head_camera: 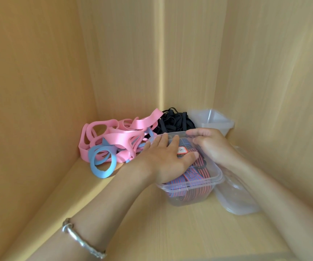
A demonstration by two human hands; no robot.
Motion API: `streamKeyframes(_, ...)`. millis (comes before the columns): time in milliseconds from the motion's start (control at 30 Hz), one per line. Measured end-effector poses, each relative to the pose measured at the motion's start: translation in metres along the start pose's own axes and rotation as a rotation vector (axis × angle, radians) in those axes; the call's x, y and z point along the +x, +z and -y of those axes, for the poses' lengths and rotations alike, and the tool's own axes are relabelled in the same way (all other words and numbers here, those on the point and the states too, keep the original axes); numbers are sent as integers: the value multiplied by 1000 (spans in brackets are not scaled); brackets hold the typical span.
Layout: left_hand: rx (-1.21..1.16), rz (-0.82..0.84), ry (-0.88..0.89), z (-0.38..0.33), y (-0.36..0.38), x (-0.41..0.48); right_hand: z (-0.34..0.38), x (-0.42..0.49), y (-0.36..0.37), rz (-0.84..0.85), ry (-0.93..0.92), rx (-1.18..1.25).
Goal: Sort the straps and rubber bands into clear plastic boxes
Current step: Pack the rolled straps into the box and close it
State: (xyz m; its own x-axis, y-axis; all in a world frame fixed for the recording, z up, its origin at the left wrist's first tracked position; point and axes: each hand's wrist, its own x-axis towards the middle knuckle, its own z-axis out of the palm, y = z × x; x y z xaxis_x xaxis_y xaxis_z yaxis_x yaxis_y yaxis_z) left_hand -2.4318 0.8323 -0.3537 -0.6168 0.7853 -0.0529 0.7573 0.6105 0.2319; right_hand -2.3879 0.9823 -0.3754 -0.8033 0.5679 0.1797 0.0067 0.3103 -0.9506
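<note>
A clear plastic box (190, 193) stands on the wooden shelf, filled with red-and-blue striped straps (195, 175) and a small white tag (182, 150). My left hand (166, 157) lies flat on the straps inside it, fingers spread. My right hand (211, 143) rests on the box's far right rim, fingers curled over the edge and the straps. Behind, to the left, lies a heap of wide pink rubber bands (118, 137) with a few blue bands (103, 162). Black elastic straps (174, 121) are piled in the corner.
Empty clear boxes (213, 119) are stacked in the back right corner. Another clear box or lid (236, 196) lies right of the filled box, partly under my right forearm. Wooden walls close in at left, back and right. A metal bracelet (82, 240) is on my left wrist.
</note>
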Motion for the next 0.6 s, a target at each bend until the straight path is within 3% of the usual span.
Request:
streamKeyframes(267, -83, 38, 48, 22, -14, -8, -1, -9, 5, -55, -18, -85)
streamKeyframes(600, 17, -14, 9, 8, -5, -12, -2, -7, 5, -37, -36, -140)
